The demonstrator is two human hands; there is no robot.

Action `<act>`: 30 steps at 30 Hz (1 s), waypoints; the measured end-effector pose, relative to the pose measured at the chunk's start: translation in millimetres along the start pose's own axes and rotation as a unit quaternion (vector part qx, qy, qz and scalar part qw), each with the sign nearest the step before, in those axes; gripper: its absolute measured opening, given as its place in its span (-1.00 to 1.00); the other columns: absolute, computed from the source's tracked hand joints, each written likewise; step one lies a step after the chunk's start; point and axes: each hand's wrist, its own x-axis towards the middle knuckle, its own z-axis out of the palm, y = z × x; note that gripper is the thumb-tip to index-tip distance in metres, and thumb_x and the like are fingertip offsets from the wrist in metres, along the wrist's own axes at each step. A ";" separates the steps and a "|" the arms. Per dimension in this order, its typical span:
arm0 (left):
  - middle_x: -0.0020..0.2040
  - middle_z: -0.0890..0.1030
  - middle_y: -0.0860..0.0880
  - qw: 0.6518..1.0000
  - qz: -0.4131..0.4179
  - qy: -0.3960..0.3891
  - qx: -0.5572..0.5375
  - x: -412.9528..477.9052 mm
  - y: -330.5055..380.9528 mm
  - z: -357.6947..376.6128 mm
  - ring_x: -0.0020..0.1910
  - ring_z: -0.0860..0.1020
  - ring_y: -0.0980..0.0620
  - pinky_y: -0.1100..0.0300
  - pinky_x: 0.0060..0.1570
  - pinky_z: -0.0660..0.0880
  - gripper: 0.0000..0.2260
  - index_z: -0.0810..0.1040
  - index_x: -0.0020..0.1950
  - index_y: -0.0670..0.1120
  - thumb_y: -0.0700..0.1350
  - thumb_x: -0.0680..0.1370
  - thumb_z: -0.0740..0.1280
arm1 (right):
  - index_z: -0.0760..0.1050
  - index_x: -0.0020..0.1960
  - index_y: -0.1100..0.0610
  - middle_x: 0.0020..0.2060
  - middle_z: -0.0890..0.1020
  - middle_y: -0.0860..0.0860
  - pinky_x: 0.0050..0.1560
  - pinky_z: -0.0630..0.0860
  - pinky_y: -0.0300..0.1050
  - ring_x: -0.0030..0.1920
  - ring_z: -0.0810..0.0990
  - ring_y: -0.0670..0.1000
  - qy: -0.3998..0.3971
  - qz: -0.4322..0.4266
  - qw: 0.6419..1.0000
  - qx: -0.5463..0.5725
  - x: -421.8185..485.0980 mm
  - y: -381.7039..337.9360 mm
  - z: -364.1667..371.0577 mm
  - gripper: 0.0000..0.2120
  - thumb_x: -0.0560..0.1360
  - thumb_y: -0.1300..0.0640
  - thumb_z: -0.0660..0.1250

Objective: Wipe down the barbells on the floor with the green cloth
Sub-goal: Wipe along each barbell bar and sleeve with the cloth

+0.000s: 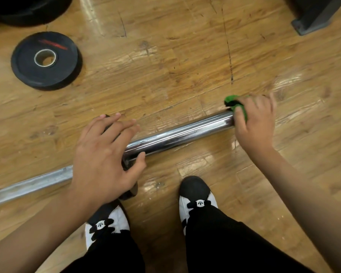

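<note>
Handling: the long chrome steel barbell [181,134] looks heavy, stiff and smooth, so I judge it will roll on the floor more easily than it will lift. Its polished thick sleeve is probably slippery for bare skin.
Cloth: the small soft green cloth [234,104] seems light and limp, and it should fold around the round metal without effort.
Where to hold: the best place, I think, is at the dark collar, where the thick sleeve meets the thinner shaft, to stop the bar from rolling.
Barbell position: it lies on the scratched wooden floor [165,66], from the lower left to the middle right, just in front of the black-and-white shoes [197,194].
Right hand: the right hand [254,119] is at the right end of the sleeve, with fingers curled round the green cloth on the metal.
Left hand: the left hand [104,154] is over the collar, with fingers nearly straight and spread, gripping nothing. The thumb touches the sleeve, but I cannot tell if the palm presses down.
Between the hands: the bare shining sleeve.
Nearby: a black round weight plate [45,60] lies flat, well apart from the bar.
</note>
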 end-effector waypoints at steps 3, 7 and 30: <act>0.20 0.69 -0.08 1.000 -0.003 0.002 -0.018 4.6 -4.5 -2.7 0.36 0.56 -0.19 -0.14 0.48 0.33 -0.55 0.67 0.27 -0.15 0.10 0.54 0.29 | 0.63 0.08 0.15 0.03 0.64 0.17 0.63 -0.02 0.24 0.34 0.48 0.19 0.030 0.145 0.989 -0.005 11.0 -18.2 8.0 -0.68 0.58 0.08 0.14; 0.18 0.70 -0.06 0.999 -0.006 -0.005 -0.040 11.3 -12.1 -4.4 0.35 0.56 -0.16 -0.06 0.45 0.32 -0.56 0.67 0.27 -0.14 0.09 0.53 0.28 | 0.63 0.15 0.13 0.05 0.65 0.14 0.60 0.09 0.22 0.25 0.54 0.15 0.009 0.093 0.996 0.002 -7.3 -86.1 21.3 -0.67 0.62 0.05 0.14; 0.38 0.58 -0.13 0.994 -0.040 -0.078 -0.072 53.6 -60.7 -15.6 0.42 0.46 -0.19 -0.17 0.38 0.33 -0.46 0.63 0.32 -0.13 0.20 0.54 0.22 | 0.48 0.44 0.02 0.33 0.60 0.09 0.59 0.00 0.34 0.42 0.48 0.15 -0.048 -0.101 0.993 -0.030 16.8 -48.6 30.7 -0.56 0.68 -0.16 0.12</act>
